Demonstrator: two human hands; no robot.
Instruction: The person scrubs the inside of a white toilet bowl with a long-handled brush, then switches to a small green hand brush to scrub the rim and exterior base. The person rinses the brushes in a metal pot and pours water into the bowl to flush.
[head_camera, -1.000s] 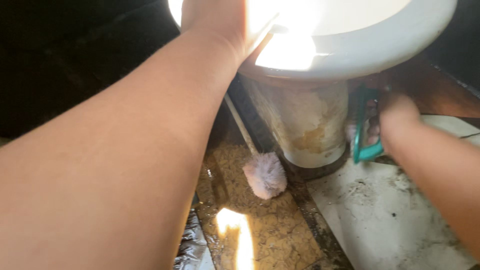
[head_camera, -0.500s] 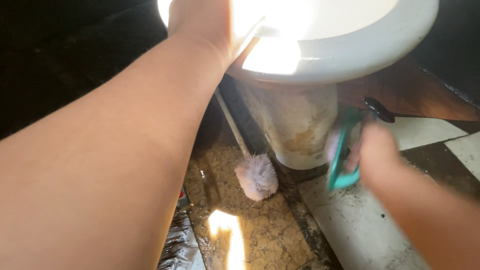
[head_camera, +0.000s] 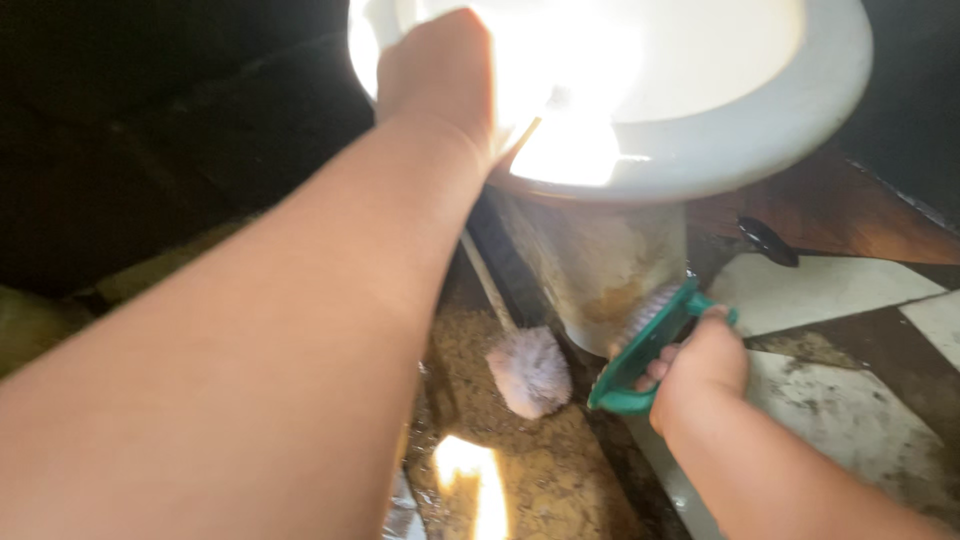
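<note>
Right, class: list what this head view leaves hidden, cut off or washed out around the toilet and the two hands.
- Inside of the toilet bowl: washed out by glare.
- Left hand fingers: lost in the glare at the rim.
- Toilet brush handle top: hidden behind the left forearm.
- Green scrubbing brush bristles: blurred against the pedestal.
- Right hand grip: fingers mostly hidden behind the handle.

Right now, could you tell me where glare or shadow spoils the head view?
Head view: sunlight blows out the toilet bowl beside the left hand; the upper left is near-black shadow; a bright patch glares on the floor; the green scrub brush in the right hand reads clearly.
</note>
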